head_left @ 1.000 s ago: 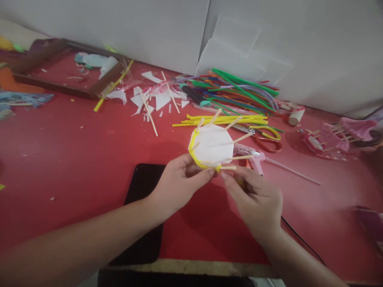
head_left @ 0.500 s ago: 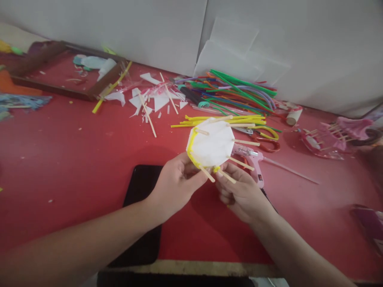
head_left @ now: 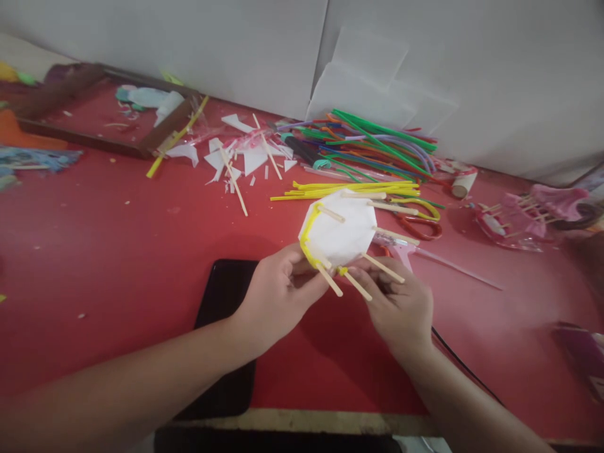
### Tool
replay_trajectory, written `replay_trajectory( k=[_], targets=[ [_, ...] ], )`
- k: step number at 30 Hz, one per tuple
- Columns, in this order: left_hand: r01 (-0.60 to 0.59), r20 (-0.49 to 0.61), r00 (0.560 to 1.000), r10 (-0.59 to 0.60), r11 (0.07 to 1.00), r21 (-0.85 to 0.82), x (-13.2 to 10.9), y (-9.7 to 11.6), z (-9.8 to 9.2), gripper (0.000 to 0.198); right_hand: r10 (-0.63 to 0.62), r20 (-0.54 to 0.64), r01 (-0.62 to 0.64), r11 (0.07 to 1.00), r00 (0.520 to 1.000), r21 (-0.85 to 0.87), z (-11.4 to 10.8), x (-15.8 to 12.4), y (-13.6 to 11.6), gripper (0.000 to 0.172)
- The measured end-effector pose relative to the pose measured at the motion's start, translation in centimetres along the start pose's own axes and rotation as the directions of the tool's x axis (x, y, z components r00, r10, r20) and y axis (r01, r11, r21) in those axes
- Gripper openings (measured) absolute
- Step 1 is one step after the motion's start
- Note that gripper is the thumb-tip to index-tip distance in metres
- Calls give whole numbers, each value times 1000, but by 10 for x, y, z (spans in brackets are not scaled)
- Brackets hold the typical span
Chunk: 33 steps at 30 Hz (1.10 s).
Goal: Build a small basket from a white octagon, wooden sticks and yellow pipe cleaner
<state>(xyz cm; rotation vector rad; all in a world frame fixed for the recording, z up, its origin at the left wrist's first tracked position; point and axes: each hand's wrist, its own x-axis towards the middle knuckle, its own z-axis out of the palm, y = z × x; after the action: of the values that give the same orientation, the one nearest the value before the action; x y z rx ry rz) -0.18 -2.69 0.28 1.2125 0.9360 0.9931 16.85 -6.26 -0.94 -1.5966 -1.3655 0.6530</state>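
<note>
Your left grip (head_left: 278,292) pinches the white disc (head_left: 342,229) mid-frame (right grip (head_left: 402,308) unclear); winding yellow strand (head_left: 309,231) seems the step, needing even tension.

The disc (head_left: 346,229) is white, flat and many-sided, held up near the middle of the view with its broad face towards the camera. Thin pale wooden sticks (head_left: 383,268) stand spaced around its rim, their free ends all pointing rightward in view, the nearest ones also downward. A bright yellow strip (head_left: 310,221) follows the left edge past the sticks there; a yellow bit also shows round the base of a stick at the near edge.
</note>
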Motion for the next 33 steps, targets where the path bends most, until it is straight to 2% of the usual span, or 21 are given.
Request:
replay_trajectory(
  k=[4,12,14,19,22,29,31,33],
  targets=[
    [-8,14,1000,8,1000,6,0,-1,0,18,-136,-26,134,989,990,-70,0,-1,5,15],
    [32,6,999,-31,999,-32,-2,-3,-1,25,-207,-39,198,965,977,-170,-2,0,5,14],
    [49,4,999,-49,999,-20,-3,-3,-1,25,-194,-47,186,973,980,-139,-2,0,1,15],
    [41,-20,999,-41,999,30,-4,-2,-1,24,-27,-30,25,999,999,-43,-2,0,-6,22],
    [49,-7,999,-49,998,50,-5,-3,-1,26,19,-4,-19,1000,1000,-22,-4,2,-8,26],
    [86,12,996,-85,996,-29,-3,-5,1,27,33,-9,-34,999,999,-31,-3,5,-11,32],
    [117,11,993,-117,991,-68,-1,-5,0,27,9,-13,-9,1000,1000,-28,-1,3,-10,27],
    [164,9,986,-165,976,-144,2,-6,-1,29,-74,-30,73,997,997,-21,2,-1,-9,16]
  ],
)
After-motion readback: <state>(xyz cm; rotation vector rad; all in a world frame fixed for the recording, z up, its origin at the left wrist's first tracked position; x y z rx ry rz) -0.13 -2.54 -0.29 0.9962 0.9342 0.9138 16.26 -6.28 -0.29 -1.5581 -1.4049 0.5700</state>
